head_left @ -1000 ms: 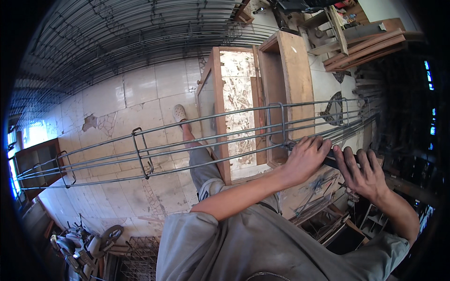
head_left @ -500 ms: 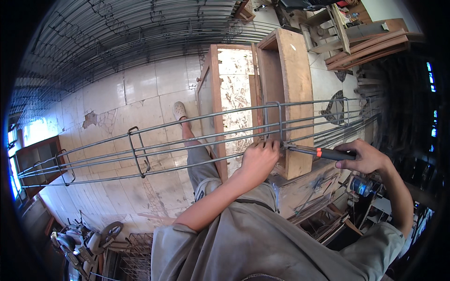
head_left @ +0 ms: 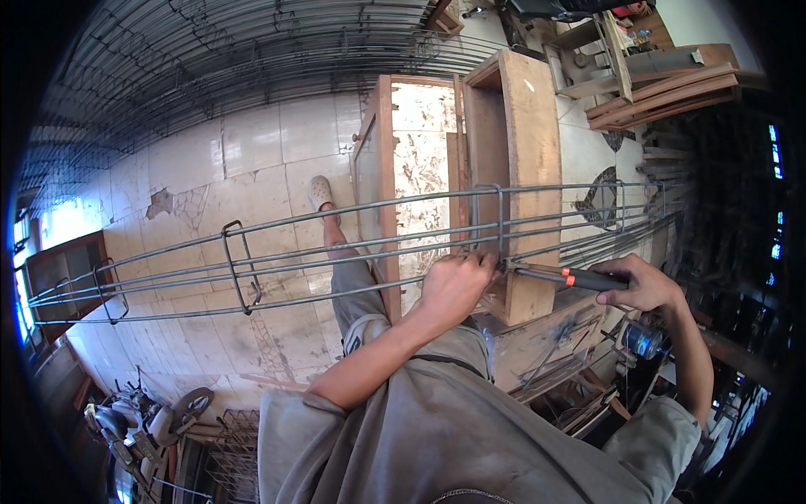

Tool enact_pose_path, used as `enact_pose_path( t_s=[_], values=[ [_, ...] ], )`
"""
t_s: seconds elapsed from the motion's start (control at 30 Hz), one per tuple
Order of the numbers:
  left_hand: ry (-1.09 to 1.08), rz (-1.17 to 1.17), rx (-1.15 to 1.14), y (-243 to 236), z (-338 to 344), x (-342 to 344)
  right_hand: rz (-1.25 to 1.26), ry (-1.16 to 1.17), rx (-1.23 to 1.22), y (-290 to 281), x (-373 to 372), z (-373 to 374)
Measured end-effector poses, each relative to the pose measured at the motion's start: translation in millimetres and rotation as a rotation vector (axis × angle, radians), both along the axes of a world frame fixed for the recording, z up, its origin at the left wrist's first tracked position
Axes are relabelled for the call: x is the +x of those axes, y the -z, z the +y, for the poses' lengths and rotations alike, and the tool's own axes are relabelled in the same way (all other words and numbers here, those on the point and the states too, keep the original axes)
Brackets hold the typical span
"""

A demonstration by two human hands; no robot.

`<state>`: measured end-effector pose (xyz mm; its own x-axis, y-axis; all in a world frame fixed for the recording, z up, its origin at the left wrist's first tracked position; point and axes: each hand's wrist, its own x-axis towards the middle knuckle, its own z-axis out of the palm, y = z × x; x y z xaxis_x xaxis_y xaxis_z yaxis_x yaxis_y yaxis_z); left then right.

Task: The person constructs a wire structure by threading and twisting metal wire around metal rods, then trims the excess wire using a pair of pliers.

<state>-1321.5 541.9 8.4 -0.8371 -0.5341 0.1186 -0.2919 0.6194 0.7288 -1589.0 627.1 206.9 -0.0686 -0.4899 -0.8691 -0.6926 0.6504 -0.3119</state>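
A long cage of steel bars, tied with bent rectangular stirrups, runs across in front of me. My left hand is closed on the lower bars of this cage, right beside a stirrup near the wooden box. In my right hand are pincers with dark handles and orange bands. Their jaws meet the cage at the corner of that stirrup, next to my left fingertips. Whatever sits between the jaws is too small to make out.
An open wooden box and a wood-framed panel support or lie under the cage. More steel cages are stacked at the far left. Planks lie far right, and a motorcycle stands near left.
My right hand and the pincer handles have shifted slightly left and down, with the jaws still at the stirrup corner. The cage's left end sits a little lower in view.
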Motion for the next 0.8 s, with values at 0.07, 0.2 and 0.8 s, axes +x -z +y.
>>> enact_pose_path(
  t_s=[0.07, 0.2, 0.8],
  values=[
    [-0.002, -0.001, -0.008, -2.8, -1.7, 0.1, -0.01, -0.024, -0.035, 7.4, -8.1, 5.8],
    [0.017, -0.026, 0.02, -4.6, -2.3, 2.7, -0.005, 0.027, -0.03, 3.2, -0.8, 3.4],
    [0.162, 0.567, 0.017, -51.0, 42.0, -58.8, 0.772, -0.804, -0.253, -67.2, 147.4, -9.5]
  ],
)
